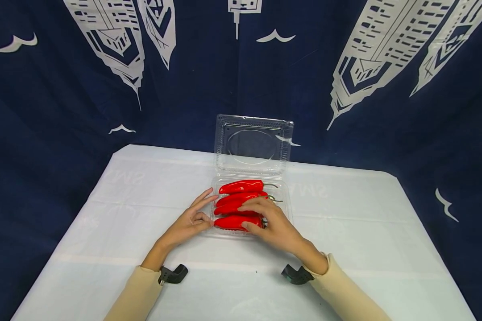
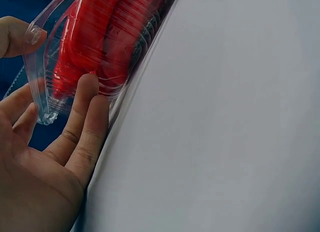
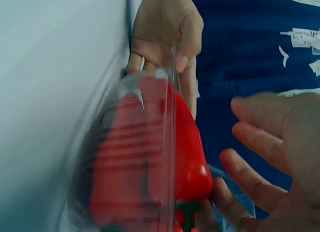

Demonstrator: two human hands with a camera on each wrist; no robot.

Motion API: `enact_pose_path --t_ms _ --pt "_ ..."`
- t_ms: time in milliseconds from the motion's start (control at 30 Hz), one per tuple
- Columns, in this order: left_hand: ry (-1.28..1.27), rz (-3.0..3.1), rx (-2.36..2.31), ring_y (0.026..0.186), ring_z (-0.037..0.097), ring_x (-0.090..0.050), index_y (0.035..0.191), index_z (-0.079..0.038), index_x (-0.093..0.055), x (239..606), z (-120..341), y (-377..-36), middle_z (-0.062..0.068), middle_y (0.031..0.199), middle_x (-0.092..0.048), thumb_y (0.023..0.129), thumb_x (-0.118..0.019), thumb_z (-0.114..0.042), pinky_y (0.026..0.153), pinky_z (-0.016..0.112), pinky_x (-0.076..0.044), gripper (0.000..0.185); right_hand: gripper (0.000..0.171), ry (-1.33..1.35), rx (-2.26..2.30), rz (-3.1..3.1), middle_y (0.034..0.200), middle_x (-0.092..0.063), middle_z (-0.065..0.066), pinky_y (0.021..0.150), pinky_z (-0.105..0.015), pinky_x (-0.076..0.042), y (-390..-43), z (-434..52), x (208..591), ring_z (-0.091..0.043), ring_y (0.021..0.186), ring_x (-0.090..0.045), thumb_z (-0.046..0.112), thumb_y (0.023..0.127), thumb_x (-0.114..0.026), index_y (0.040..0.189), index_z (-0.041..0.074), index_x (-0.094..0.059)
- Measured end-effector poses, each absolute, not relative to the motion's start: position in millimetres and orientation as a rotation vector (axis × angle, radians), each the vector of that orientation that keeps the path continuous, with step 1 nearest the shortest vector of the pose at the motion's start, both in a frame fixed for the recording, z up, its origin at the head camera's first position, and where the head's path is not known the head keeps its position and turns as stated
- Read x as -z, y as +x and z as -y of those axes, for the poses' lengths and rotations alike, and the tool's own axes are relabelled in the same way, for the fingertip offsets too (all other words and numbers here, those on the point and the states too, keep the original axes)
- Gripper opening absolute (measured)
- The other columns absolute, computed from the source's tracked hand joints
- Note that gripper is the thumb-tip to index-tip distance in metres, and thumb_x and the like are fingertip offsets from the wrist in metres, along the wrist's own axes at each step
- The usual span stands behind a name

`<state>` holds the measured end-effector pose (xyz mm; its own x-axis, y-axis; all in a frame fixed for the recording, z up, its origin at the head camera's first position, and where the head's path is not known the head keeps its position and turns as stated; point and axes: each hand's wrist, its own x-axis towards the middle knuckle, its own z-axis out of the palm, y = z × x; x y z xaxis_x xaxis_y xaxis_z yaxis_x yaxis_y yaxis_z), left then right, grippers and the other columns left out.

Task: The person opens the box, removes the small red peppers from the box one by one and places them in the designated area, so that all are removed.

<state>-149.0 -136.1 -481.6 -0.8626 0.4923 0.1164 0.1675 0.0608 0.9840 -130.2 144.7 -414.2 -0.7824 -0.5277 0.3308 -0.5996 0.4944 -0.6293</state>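
Observation:
A clear plastic clamshell box (image 1: 287, 209) lies on the white table with its lid (image 1: 252, 147) standing up at the back. Several long red peppers (image 1: 241, 186) lie side by side in it, green stems to the right. My left hand (image 1: 190, 225) is at the box's left front corner; in the left wrist view its thumb is on the rim and its fingertips touch the side wall. Over the front peppers is my right hand (image 1: 279, 225), thumb near the nearest pepper (image 1: 230, 222). Its fingers look spread in the right wrist view, beside a pepper (image 3: 192, 167).
The white-covered table (image 1: 365, 232) extends around the box on both sides. Behind it hangs a dark blue cloth (image 1: 209, 80) with white building prints. Black wrist devices (image 1: 174, 273) show at both sleeves.

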Motion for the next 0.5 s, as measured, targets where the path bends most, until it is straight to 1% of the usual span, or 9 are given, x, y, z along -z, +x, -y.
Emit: enact_pose_path --t_ms 133,333,400,500 --pt "0.676 -2.093 -1.876 0.089 0.029 -0.067 0.156 -0.011 -0.036 482.2 134.7 -149.7 0.000 0.169 -0.010 0.092 -0.064 0.003 0.083 0.022 -0.056 0.071 0.035 0.971 -1.067 2.667 0.124 -0.065 0.003 0.103 -0.042 -0.047 -126.5 -139.6 415.8 -0.017 0.119 -0.056 0.020 0.088 -0.077 0.122 0.017 -0.071" --pt "0.669 -2.091 -1.881 0.088 0.032 -0.067 0.155 -0.012 -0.037 483.3 135.1 -150.0 0.000 0.169 -0.011 0.091 -0.064 0.003 0.083 0.022 -0.056 0.071 0.037 0.958 -0.926 2.733 0.127 -0.066 0.000 0.108 -0.047 -0.044 -122.6 -132.7 416.6 -0.021 0.123 -0.057 0.022 0.088 -0.077 0.124 0.015 -0.070" --pt "0.666 -2.093 -1.880 0.088 0.031 -0.067 0.155 -0.013 -0.037 483.4 135.3 -150.2 -0.001 0.169 -0.011 0.091 -0.064 0.002 0.083 0.022 -0.056 0.071 0.037 0.964 -0.877 2.743 0.127 -0.067 0.000 0.106 -0.046 -0.046 -121.9 -130.4 416.5 -0.022 0.122 -0.058 0.023 0.088 -0.077 0.123 0.015 -0.070" --pt "0.664 -2.095 -1.878 0.088 0.030 -0.067 0.155 -0.014 -0.038 483.8 135.2 -150.8 -0.002 0.169 -0.011 0.091 -0.065 0.002 0.083 0.023 -0.056 0.071 0.036 0.959 -0.820 2.753 0.124 -0.069 0.001 0.101 -0.042 -0.049 -120.8 -127.2 416.1 -0.020 0.117 -0.060 0.023 0.088 -0.076 0.123 0.015 -0.071"
